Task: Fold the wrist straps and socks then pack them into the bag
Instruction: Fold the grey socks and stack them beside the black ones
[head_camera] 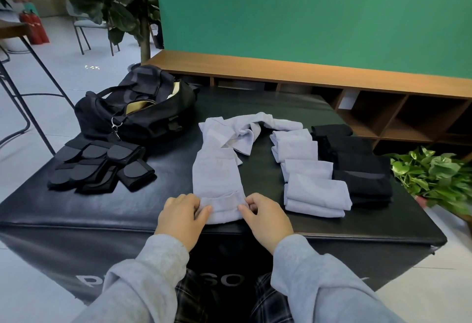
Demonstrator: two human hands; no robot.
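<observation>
A long pale lilac sock (217,177) lies stretched toward me on the black padded block (127,210). My left hand (181,216) pinches its near cuff on the left side and my right hand (265,218) pinches it on the right. Another unfolded lilac sock (245,128) lies crumpled behind it. Folded lilac socks (309,172) sit in a row to the right, with folded black socks (357,166) beside them. Folded black wrist straps (102,166) lie at the left. The black bag (143,113) stands open at the back left.
A green potted plant (434,177) leans in at the block's right edge. A low wooden shelf unit (332,87) runs behind the block under a green wall. Stools and a chair stand on the floor at the left.
</observation>
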